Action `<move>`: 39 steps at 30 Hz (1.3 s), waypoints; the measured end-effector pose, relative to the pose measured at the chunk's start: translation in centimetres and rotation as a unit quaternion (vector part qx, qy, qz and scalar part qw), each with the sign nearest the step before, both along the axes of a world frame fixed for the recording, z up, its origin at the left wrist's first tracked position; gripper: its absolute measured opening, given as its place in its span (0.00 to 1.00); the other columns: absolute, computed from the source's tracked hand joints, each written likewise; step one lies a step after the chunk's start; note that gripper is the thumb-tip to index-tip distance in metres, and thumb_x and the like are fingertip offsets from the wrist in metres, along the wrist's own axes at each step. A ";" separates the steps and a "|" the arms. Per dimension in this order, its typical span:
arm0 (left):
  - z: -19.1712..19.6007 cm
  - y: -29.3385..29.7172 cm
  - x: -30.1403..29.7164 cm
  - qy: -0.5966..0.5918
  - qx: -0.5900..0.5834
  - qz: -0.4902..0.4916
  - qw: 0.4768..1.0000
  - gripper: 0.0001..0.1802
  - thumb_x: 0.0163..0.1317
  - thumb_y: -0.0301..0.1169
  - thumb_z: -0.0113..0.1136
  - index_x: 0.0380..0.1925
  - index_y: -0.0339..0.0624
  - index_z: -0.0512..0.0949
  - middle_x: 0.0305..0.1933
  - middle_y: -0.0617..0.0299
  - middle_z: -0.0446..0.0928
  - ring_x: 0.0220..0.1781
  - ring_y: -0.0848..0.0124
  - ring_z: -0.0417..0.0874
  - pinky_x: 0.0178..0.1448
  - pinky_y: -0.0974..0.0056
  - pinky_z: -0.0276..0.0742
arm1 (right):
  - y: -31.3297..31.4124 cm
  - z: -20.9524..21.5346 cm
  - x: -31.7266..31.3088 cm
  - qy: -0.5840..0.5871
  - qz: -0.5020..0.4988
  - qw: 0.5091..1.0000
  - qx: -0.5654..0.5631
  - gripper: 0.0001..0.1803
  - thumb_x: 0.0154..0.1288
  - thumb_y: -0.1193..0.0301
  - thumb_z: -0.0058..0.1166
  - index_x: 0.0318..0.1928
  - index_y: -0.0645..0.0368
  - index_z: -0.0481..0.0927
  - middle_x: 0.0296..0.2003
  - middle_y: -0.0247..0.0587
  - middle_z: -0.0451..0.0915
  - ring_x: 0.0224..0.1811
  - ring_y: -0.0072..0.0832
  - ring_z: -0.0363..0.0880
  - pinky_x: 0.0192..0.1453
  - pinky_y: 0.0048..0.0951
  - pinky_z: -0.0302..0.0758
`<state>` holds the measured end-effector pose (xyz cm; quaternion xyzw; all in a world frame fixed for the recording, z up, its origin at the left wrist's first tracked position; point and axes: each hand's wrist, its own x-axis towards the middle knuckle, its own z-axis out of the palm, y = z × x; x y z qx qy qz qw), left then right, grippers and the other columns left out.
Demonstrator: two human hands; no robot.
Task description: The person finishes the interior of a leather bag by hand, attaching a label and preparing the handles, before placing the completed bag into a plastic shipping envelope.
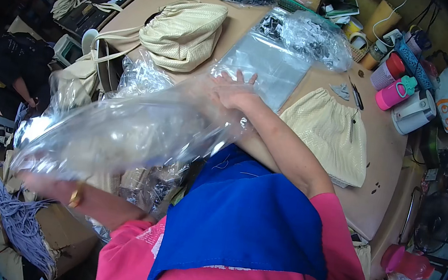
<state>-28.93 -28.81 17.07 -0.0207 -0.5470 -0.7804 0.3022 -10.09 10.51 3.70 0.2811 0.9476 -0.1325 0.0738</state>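
A large clear plastic bag (pixel 125 128) is stretched across my front, blurred by motion. My left hand (pixel 37 184), with a gold bracelet at the wrist, is at the bag's lower left end; its fingers are smeared. At the other end, my right hand (pixel 235 91) lies against the plastic with fingers spread. Pale shapes show through the film, but I cannot tell whether anything is inside. Beyond my hands, a cream woven drawstring bag (pixel 183 37) rests on the table. A second cream bag (pixel 325 133) lies right of my right forearm, near flat clear plastic sleeves (pixel 271 70).
Crumpled plastic (pixel 317 39) lies at the back of the table (pixel 381 159). Along its right side stand a pink bottle (pixel 394 94) and a white kettle (pixel 413 113), with dark tweezers (pixel 356 95) nearby. Lower left, a cardboard box (pixel 70 233) adjoins purple cords (pixel 21 221). A person (pixel 17 67) is at far left.
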 end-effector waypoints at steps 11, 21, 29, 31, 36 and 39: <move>-1.2 21.4 15.1 0.132 -0.414 -0.530 0.728 0.05 0.58 0.26 0.68 0.32 0.36 0.84 0.22 0.65 0.79 0.21 0.83 0.72 0.24 0.73 0.66 | -4.3 7.3 3.9 0.574 0.228 0.766 -0.179 0.12 0.54 0.73 0.66 0.39 0.62 0.82 0.45 0.49 0.81 0.49 0.43 0.81 0.56 0.38 0.75; -7.0 20.6 8.1 0.043 -0.174 -0.453 0.874 0.11 0.67 0.34 0.63 0.26 0.46 0.76 0.25 0.74 0.71 0.26 0.84 0.65 0.30 0.75 0.61 | 8.8 3.0 18.8 0.555 -0.359 0.703 -0.264 0.11 0.67 0.74 0.50 0.47 0.61 0.80 0.42 0.40 0.83 0.36 0.28 0.81 0.38 0.25 0.77; -4.8 1.1 -8.8 -0.042 0.099 -0.060 0.992 0.21 0.67 0.47 0.61 0.39 0.37 0.76 0.18 0.65 0.72 0.12 0.76 0.69 0.12 0.72 0.64 | 19.3 -6.1 47.9 0.793 -0.365 0.409 -0.266 0.24 0.66 0.73 0.52 0.62 0.63 0.70 0.50 0.52 0.79 0.50 0.43 0.80 0.54 0.43 0.77; -2.9 -0.7 -8.3 0.030 0.018 0.118 0.992 0.21 0.67 0.46 0.62 0.37 0.37 0.75 0.19 0.62 0.72 0.16 0.74 0.74 0.14 0.72 0.67 | 14.8 -1.6 46.0 0.607 -0.522 0.588 -0.117 0.29 0.61 0.74 0.56 0.64 0.61 0.68 0.52 0.52 0.78 0.53 0.44 0.78 0.58 0.45 0.74; 4.5 5.9 -4.8 0.279 -0.077 0.094 0.952 0.20 0.68 0.42 0.61 0.34 0.31 0.77 0.32 0.47 0.80 0.29 0.59 0.82 0.33 0.56 0.81 | 3.7 11.8 36.0 0.209 -0.206 0.932 0.212 0.53 0.44 0.66 0.69 0.72 0.60 0.57 0.68 0.54 0.61 0.73 0.44 0.55 0.76 0.42 0.52; 2.3 15.1 -0.7 0.302 -0.382 -0.147 0.861 0.19 0.60 0.33 0.63 0.49 0.38 0.75 0.40 0.52 0.76 0.38 0.62 0.79 0.40 0.61 0.76 | 3.9 10.2 30.6 0.233 -0.063 0.969 -0.049 0.59 0.41 0.66 0.74 0.73 0.61 0.54 0.73 0.53 0.54 0.78 0.45 0.46 0.78 0.40 0.47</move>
